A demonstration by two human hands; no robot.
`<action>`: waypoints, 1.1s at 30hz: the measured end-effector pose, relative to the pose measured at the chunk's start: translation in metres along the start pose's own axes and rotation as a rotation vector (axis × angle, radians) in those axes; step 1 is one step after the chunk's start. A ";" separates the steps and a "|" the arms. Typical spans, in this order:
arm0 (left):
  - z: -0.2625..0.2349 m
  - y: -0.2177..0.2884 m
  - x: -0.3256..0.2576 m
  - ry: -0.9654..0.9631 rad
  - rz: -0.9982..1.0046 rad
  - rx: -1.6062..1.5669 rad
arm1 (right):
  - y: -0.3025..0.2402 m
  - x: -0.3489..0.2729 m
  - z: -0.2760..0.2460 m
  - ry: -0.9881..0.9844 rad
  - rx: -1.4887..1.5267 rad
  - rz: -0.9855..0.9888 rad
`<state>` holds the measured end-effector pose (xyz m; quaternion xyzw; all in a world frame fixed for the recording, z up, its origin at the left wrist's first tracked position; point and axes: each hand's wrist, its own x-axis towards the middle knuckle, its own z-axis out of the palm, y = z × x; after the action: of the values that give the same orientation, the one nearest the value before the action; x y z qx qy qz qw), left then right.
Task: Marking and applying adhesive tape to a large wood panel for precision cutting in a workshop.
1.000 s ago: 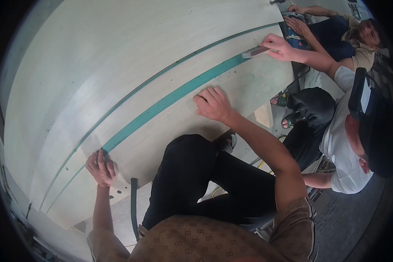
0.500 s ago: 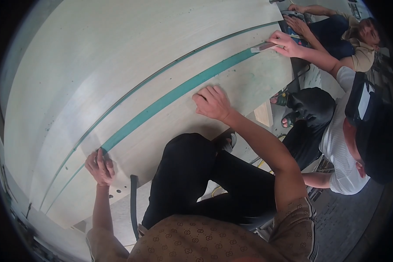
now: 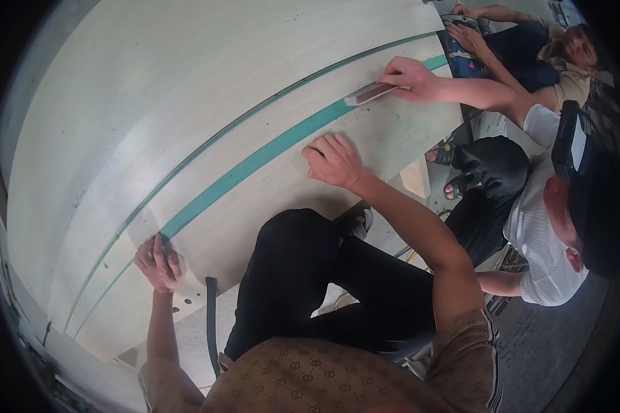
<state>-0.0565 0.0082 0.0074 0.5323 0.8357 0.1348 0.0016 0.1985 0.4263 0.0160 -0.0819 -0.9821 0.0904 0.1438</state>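
Observation:
A long green strip [image 3: 255,161] lies in a curve across a pale board [image 3: 83,148]. At its left end my left hand [image 3: 157,263] has its fingers bent together over the strip, fingertips against it. My right hand [image 3: 333,160] rests on the board just on the near side of the strip, fingers curled in and knuckles up. Nothing shows in that hand, though its palm is hidden. Beyond it, another person's hand [image 3: 415,79] holds a flat block [image 3: 370,94] with a reddish-brown side on top of the strip.
A narrow dark groove line [image 3: 248,110] runs beyond the strip. That co-worker, in a white shirt [image 3: 541,227], is at my right; a second person [image 3: 517,51] sits farther back. My knees [image 3: 293,241] are under the board's near edge, beside a dark upright bar [image 3: 211,316].
The other person's hand has slid the block leftward along the strip, toward my right hand, uncovering the strip's far right end. My own hands stay where they were.

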 end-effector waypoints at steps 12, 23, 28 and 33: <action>0.002 0.000 -0.001 0.004 0.005 0.001 | 0.002 -0.002 0.004 0.009 -0.004 -0.008; 0.001 0.001 0.001 0.004 0.000 -0.006 | 0.002 -0.002 0.004 0.011 -0.001 -0.008; 0.002 0.002 0.000 0.008 -0.004 0.005 | 0.003 -0.003 0.002 -0.017 0.012 -0.007; 0.003 0.002 0.001 0.010 0.005 0.001 | 0.003 -0.002 0.001 -0.027 -0.001 -0.004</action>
<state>-0.0548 0.0102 0.0050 0.5336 0.8346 0.1371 -0.0032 0.2009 0.4287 0.0136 -0.0787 -0.9841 0.0907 0.1306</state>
